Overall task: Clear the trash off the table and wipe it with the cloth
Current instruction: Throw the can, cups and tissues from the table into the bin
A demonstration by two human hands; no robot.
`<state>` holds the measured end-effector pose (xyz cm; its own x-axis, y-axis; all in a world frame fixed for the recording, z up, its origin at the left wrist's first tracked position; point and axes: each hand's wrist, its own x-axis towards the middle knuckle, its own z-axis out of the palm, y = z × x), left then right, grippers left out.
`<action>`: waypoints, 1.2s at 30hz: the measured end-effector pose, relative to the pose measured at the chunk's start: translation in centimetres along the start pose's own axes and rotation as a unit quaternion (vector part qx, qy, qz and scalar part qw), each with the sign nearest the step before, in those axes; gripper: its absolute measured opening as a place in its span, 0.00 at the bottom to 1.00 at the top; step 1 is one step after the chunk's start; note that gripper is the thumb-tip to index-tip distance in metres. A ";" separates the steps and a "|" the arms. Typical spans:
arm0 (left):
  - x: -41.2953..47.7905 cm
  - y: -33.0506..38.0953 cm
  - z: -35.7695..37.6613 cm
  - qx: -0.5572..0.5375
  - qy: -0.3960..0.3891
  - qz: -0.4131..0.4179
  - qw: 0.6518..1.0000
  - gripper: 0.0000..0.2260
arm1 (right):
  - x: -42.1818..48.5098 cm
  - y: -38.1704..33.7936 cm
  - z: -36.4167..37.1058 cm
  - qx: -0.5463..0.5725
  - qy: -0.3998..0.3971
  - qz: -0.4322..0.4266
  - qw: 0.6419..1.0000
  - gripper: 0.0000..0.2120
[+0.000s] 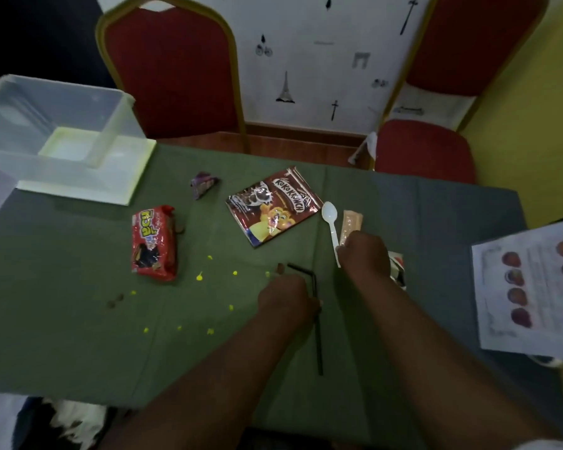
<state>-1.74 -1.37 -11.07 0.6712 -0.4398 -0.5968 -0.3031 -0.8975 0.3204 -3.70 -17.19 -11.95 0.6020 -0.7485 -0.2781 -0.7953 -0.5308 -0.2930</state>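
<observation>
Two hands: both low over the green worktop [78,336], on the person's side of the cereal bag [273,206].
Left hand [286,297]: fingers curled round the black straw [318,339], which is bent near its far end.
Right hand [366,254]: just right of the cereal bag, fingers curled over the handle of the white spoon [329,212] and the near end of the beige sachet [351,222]; whether they grip either, I cannot tell.
Crumpled wrapper [398,271]: partly under the right hand.
Biscuit packet [154,241]: red, left of the cereal bag, apart from it.
Purple wrapper [203,184]: left of the cereal bag, near it.
Yellow spots [199,277]: scattered left of the straw, below the cereal bag.
Clear box [56,125]: well left of the cereal bag, at the worktop's far corner.
Printed sheet [530,287]: well right of the cereal bag.
</observation>
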 end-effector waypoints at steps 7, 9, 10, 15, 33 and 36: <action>-0.2 2.0 2.6 0.061 -0.014 0.028 0.998 0.16 | 0.1 0.3 1.4 -0.073 -0.005 -0.023 0.997 0.14; -0.3 2.0 2.6 0.053 -0.012 0.026 0.998 0.13 | 0.0 0.4 1.7 -0.075 -0.007 -0.020 0.997 0.13; -0.3 2.0 2.6 0.046 -0.012 0.024 0.999 0.12 | 0.0 0.3 1.7 -0.075 -0.005 -0.017 0.997 0.13; -0.5 1.2 1.8 0.007 0.017 0.021 1.000 0.13 | -0.4 -0.2 1.4 -0.062 0.002 0.004 0.998 0.12; -8.0 -20.2 -11.9 -0.197 0.311 -0.127 0.921 0.13 | -11.0 -18.4 1.5 0.073 0.062 -0.270 0.958 0.09; -11.6 -28.2 -12.9 -0.248 0.372 -0.189 0.874 0.12 | -15.8 -24.5 4.0 0.083 0.031 -0.346 0.934 0.09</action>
<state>7.75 29.47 -3.65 0.9701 0.1950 -0.1445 0.2427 -0.7679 0.5929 6.56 9.24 -4.01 0.9585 -0.2727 0.0833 -0.1911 -0.8313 -0.5219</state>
